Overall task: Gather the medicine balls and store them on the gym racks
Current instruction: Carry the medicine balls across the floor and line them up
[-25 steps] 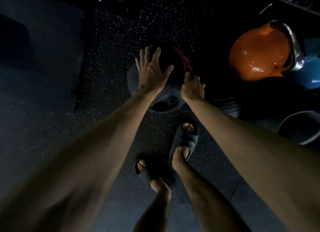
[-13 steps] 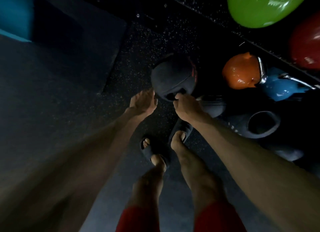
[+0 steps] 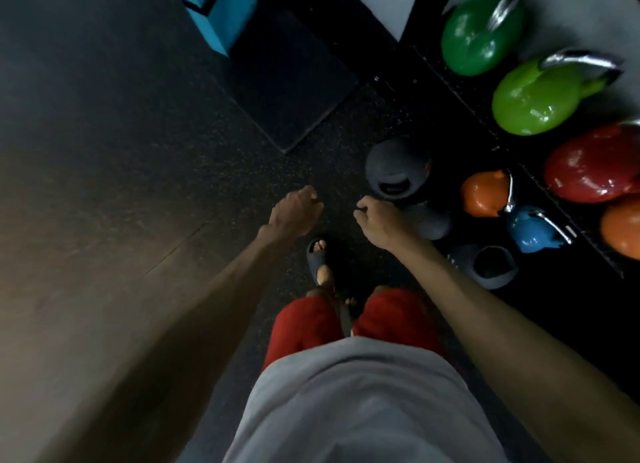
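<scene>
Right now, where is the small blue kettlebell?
In the head view, the blue kettlebell sits at the right, beside the small orange kettlebell, with a dark medicine ball farther left near the right hand.

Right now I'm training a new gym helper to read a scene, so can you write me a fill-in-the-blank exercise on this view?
1. The small kettlebell beside the orange kettlebell is ____ in colour.
2. The left hand and the right hand both hold ____; the dark medicine ball lies untouched.
3. The big kettlebell just below the light green kettlebell in the picture is ____.
4. The person's shirt is ____.

Missing words: blue; nothing; red; grey.
</scene>
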